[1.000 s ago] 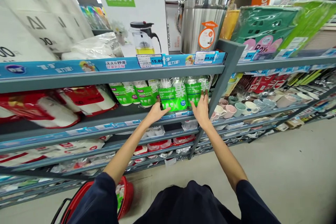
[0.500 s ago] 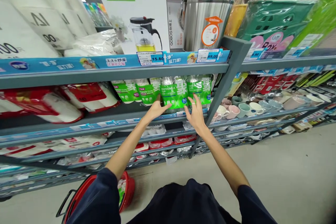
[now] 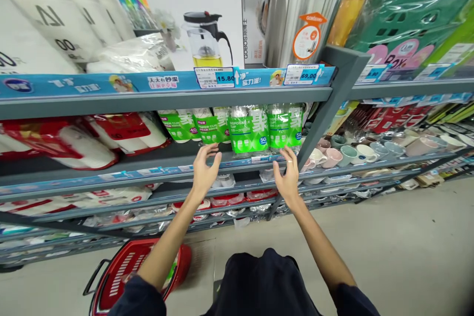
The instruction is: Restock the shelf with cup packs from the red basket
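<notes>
Green packs of disposable cups (image 3: 249,129) stand in a row on a grey store shelf (image 3: 163,164). My left hand (image 3: 205,170) hovers just in front of the shelf edge, below the packs, fingers loosely curled and apart, holding nothing. To its right my right hand (image 3: 288,177), with a ring on one finger, is raised the same way, fingers spread and empty. Neither hand touches a pack.
A red shopping basket (image 3: 128,274) sits on the floor at my lower left. Ceramic mugs (image 3: 342,150) fill the shelf to the right. Above are a steel urn (image 3: 296,15), a boxed teapot (image 3: 200,15) and price tags (image 3: 215,77). Red-wrapped packs (image 3: 92,140) lie at left.
Both hands have pulled back and down from the green cup packs, which they were touching; the packs stay on the shelf. The view has tilted slightly downward.
</notes>
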`<state>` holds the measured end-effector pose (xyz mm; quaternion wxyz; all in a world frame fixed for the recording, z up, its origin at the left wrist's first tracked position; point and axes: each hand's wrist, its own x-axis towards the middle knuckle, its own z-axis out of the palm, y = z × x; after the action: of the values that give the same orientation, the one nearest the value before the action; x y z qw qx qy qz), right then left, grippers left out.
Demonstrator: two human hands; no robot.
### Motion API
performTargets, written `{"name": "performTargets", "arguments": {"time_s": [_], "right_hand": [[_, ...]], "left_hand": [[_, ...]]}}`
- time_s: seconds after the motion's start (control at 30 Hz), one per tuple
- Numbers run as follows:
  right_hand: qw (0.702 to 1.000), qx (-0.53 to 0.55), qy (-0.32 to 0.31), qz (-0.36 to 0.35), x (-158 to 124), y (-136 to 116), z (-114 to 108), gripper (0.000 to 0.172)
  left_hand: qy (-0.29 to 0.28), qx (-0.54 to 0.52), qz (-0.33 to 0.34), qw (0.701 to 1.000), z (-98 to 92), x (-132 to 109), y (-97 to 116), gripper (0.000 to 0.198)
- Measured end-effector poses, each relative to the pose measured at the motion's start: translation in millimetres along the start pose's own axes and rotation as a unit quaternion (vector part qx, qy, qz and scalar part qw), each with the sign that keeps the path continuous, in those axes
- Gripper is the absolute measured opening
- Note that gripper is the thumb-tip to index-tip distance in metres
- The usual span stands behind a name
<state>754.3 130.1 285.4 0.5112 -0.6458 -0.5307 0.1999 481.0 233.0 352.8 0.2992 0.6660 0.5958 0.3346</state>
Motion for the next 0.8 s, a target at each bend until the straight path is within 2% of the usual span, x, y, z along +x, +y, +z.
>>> {"name": "performTargets", "arguments": {"time_s": [0.1, 0.2, 0.27, 0.33, 0.43, 0.57, 0.67, 0.73, 0.8], "right_hand": [[0.999, 0.02, 0.008, 0.025, -44, -7, -3, 0.031], [0.998, 0.033, -0.043, 0.028, -83, -16, 9, 0.029], [0.995, 0.046, -0.089, 0.017, -97, -23, 21, 0.03], [0.991, 0.059, -0.117, 0.005, -97, -31, 32, 0.031], [0.988, 0.049, -0.146, -0.032, -68, -40, 47, 0.035], [0.977, -0.034, -0.191, -0.087, 3, -53, 78, 0.042], [0.976, -0.116, -0.174, -0.067, 46, -63, 105, 0.067], [0.976, -0.153, -0.148, -0.043, 62, -68, 120, 0.087], [0.977, -0.17, -0.129, -0.025, 67, -69, 129, 0.098]], "left_hand": [[0.042, 0.056, 0.009, 0.997, -25.5, 3, -14, 0.034], [0.081, 0.105, -0.052, 0.99, -48.2, 40, -38, 0.039], [0.064, 0.106, -0.107, 0.986, -54.0, 70, -53, 0.047], [0.029, 0.091, -0.144, 0.985, -50.4, 95, -62, 0.052], [-0.001, 0.121, -0.142, 0.982, -35.9, 117, -65, 0.047], [0.003, 0.162, -0.127, 0.979, -24.4, 122, -63, 0.035], [0.007, 0.17, -0.122, 0.978, -23.6, 121, -64, 0.032], [0.0, 0.179, -0.119, 0.977, -23.3, 120, -68, 0.028], [-0.001, 0.187, -0.117, 0.975, -22.7, 121, -72, 0.025]]}}
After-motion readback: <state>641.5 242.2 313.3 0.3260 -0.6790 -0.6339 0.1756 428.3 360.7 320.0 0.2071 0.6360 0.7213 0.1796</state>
